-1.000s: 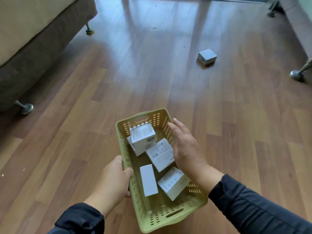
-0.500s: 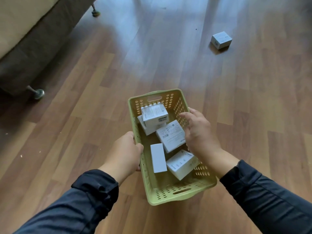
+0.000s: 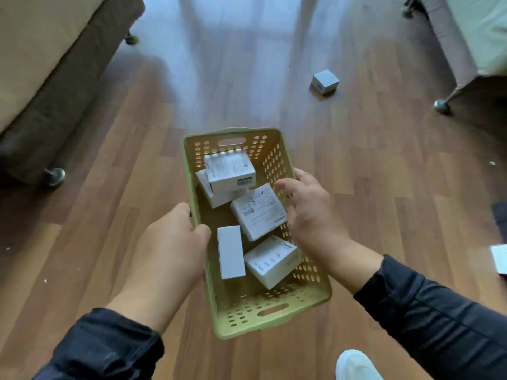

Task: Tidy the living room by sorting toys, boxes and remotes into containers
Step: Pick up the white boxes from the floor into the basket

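A green perforated plastic basket [image 3: 277, 319] is held above the wooden floor. My left hand [image 3: 175, 242] grips its left rim, thumb inside the wall. My right hand [image 3: 310, 212] grips the right rim, thumb inside and fingers outside. Several white boxes [image 3: 258, 212] lie in the basket, one stacked at the far end [image 3: 230, 171]. Another small white box [image 3: 325, 81] lies on the floor ahead to the right.
A brown sofa [image 3: 55, 67] with metal feet stands at the left. Another seat [image 3: 466, 45] on metal legs is at the upper right. A white flat item [image 3: 500, 259] lies at the right edge. My white shoe [image 3: 356, 364] shows at the bottom.
My right hand has moved from over the boxes to the basket's right rim and taken hold of it. The view has shifted, and the floor box now appears further right and nearer.
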The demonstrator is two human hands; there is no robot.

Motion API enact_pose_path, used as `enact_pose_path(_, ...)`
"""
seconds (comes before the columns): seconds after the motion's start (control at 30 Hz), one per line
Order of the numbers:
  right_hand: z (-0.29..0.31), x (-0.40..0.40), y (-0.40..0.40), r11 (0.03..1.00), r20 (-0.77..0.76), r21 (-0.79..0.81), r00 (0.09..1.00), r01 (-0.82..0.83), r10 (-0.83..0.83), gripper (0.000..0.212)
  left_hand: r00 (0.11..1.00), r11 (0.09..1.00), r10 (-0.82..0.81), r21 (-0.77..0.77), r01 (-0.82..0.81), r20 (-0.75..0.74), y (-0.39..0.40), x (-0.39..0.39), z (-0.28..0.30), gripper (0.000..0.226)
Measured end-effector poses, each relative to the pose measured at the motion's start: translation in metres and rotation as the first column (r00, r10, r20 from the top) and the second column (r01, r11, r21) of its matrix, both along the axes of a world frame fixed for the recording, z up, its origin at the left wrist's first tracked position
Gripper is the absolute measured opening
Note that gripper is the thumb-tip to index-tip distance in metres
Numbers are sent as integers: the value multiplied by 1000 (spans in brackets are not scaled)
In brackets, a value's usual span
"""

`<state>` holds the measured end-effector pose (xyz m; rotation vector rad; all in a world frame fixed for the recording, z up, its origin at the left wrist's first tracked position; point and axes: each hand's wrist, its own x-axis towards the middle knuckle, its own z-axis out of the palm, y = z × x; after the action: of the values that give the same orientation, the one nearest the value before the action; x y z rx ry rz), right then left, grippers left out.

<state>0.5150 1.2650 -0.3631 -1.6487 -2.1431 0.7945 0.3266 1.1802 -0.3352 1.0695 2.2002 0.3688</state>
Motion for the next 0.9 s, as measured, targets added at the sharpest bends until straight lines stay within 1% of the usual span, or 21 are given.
enact_pose_path(0.07,33,0,-6,999,-41,-17,998,38,-38,31,999,1000,-26,-18,25,-20,-2,2,30,12)
enact_pose_path(0.13,65,3,-15,997,-78,-16,994,82,-83,30,999,999,-43,-28,43,-5,-5,7,59,13)
enact_pose_path(0.23,116,14,-33,987,-87,-40,983,158,-161,29,996,994,-92,-57,92,9,-9,17,108,13)
enact_pose_path(0.37,193,30,-52,965,-114,-91,960,247,-256,29,986,984,-164,-70,164,13,-10,30,182,12)
enact_pose_path(0.43,232,36,-64,950,-122,-117,945,291,-304,29,976,971,-219,-99,217,-14,-14,37,221,11)
enact_pose_path(0.47,259,43,-69,937,-138,-140,931,319,-338,29,968,963,-249,-112,244,-33,-12,42,250,11)
enact_pose_path(0.53,281,46,-82,924,-149,-180,919,338,-365,32,962,954,-272,-142,264,-38,-19,47,276,13)
enact_pose_path(0.6,316,62,-91,896,-127,-213,898,389,-420,35,951,939,-308,-168,301,-19,-18,61,313,14)
enact_pose_path(0.73,369,96,-92,857,-117,-228,861,462,-495,41,940,927,-338,-156,340,41,-8,91,373,13)
enact_pose_path(0.8,385,113,-87,839,-107,-246,847,485,-521,42,934,922,-354,-146,358,57,4,110,394,14)
enact_pose_path(0.9,404,140,-72,816,-102,-244,823,524,-559,46,922,914,-382,-128,386,57,26,139,411,13)
